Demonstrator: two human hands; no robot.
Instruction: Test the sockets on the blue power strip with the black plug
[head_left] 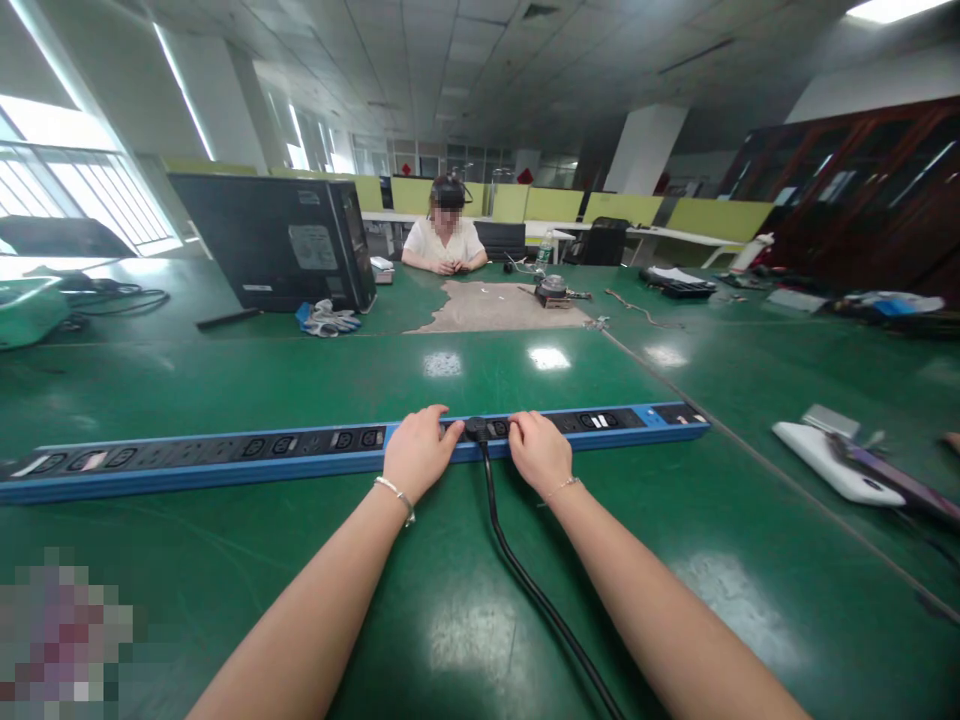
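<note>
Green tabletop (300,380) fills most of the view, glossy under ceiling light, with a dark computer tower (277,240), gloves (328,318) and a brownish sheet (495,305) toward its far side. Across it sits a person (444,235) in a white top and dark headgear; yellow-green partitions (630,208) and dark wooden cabinets (862,190) stand beyond.

The power strip (300,462) is long and narrow, blue-sided, its black top lined with sockets. A black plug (476,429) sits at it between the hands, its thick cable (525,580) curving toward the near edge of the view.

The strip lies crosswise on the tabletop, under the fingers of both hands. The left hand (420,450) rests on it just left of the plug, thumb and fingers partly spread; the right hand (541,452) touches it just right of the plug, fingers curled. Neither hand visibly grips the plug.
</note>
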